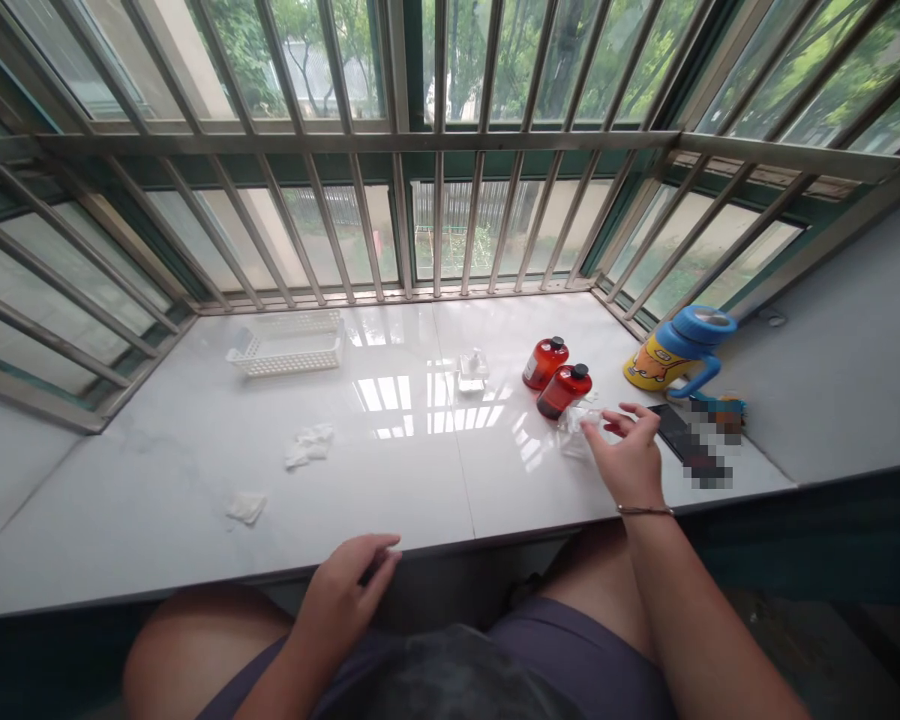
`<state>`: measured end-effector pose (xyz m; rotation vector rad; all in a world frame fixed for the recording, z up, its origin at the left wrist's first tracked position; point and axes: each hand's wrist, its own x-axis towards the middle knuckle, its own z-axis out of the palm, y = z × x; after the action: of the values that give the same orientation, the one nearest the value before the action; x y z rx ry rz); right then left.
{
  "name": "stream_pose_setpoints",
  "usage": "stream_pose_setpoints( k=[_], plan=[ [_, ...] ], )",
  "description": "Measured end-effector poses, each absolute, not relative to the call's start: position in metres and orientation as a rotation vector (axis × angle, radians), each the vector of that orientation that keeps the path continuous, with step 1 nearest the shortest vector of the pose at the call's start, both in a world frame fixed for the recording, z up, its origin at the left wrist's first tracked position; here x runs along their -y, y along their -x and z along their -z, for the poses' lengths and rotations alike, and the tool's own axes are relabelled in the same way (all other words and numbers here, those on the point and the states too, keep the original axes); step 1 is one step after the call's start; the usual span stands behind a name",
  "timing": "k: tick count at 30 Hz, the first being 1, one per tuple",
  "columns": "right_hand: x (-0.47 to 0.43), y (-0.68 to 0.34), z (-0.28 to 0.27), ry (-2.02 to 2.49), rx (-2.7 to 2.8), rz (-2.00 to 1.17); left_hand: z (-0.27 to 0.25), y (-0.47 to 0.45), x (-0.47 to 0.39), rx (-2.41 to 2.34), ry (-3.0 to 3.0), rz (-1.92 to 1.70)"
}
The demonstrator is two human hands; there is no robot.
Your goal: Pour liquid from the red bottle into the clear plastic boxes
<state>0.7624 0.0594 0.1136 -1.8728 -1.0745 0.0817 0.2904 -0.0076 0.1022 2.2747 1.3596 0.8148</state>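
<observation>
My right hand [630, 455] is at the right part of the counter, thumb and fingertips at a crumpled-looking piece of clear plastic [574, 440]. It looks pinched at its right edge; its exact kind is hard to make out. Just behind it stand two red bottles with black caps, a nearer one [562, 393] and a farther one [544, 364]. Over my lap, at the counter's front edge, my left hand [349, 585] holds nothing, its thumb apart from the loosely bent fingers. A small clear-and-white container [473, 372] stands left of the bottles.
A white perforated basket [289, 355] lies at the back left. Crumpled white tissues [311, 446] and a folded white piece [247, 508] lie nearer. Right of my hand are a dark phone [679, 440] and a blue-and-yellow mug [664, 360]. Metal bars [435, 142] line the window behind.
</observation>
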Motion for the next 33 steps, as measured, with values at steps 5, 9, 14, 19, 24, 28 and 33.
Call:
stream_pose_setpoints(
  k=[5,9,14,19,24,28,33],
  plan=[
    [-0.06,-0.784,-0.094,1.909,1.049,-0.144,-0.064,-0.194,0.057,-1.33,-2.621,-0.595],
    [-0.052,-0.77,-0.091,1.851,1.046,0.072,-0.036,-0.115,0.087,-1.4,-2.703,-0.46],
    [-0.062,-0.723,-0.109,1.671,1.369,0.295,-0.029,-0.075,0.104,-1.626,-2.544,-0.556],
    [-0.125,-0.678,-0.116,1.551,1.509,-0.013,-0.035,-0.087,0.107,-1.745,-2.348,-0.635],
    [-0.204,-0.653,-0.115,1.611,1.446,-0.314,-0.037,-0.093,0.11,-1.796,-2.313,-0.665],
    [-0.24,-0.642,-0.116,1.64,1.475,-0.36,-0.038,-0.093,0.11,-1.779,-2.41,-0.631],
    [-0.252,-0.639,-0.112,1.696,1.487,-0.37,-0.053,-0.116,0.102,-1.814,-2.397,-0.695]
  ],
)
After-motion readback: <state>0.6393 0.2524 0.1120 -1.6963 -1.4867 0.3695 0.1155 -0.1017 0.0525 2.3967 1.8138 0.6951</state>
